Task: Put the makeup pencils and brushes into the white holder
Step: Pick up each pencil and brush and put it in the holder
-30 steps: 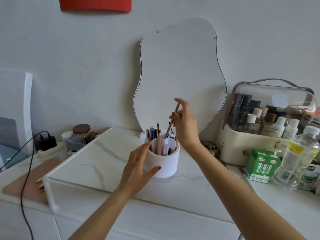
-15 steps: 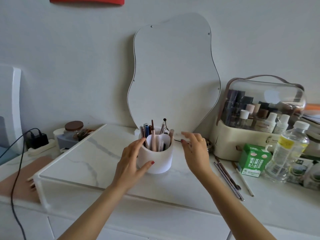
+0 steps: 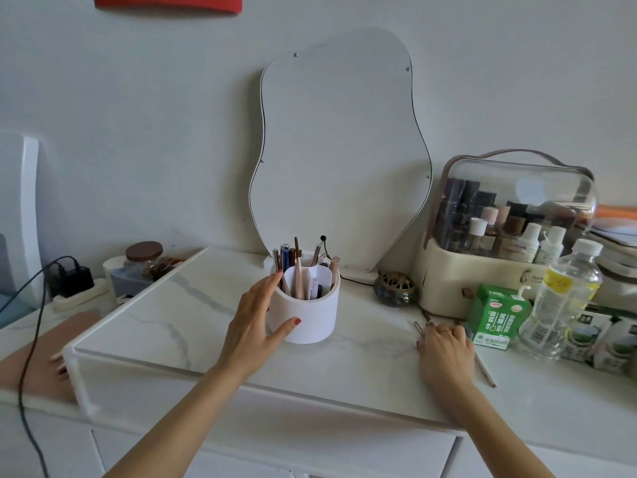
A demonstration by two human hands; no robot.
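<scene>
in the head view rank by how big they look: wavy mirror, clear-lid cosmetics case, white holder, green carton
1. wavy mirror
2. clear-lid cosmetics case
3. white holder
4. green carton

The holder and carton look close in size, and the wide-angle lens distorts the edges, so that last pair is unsure.

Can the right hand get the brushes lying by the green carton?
Probably yes. The right hand already rests on the brushes on the table, beside the green carton, with nothing lying between.
</scene>
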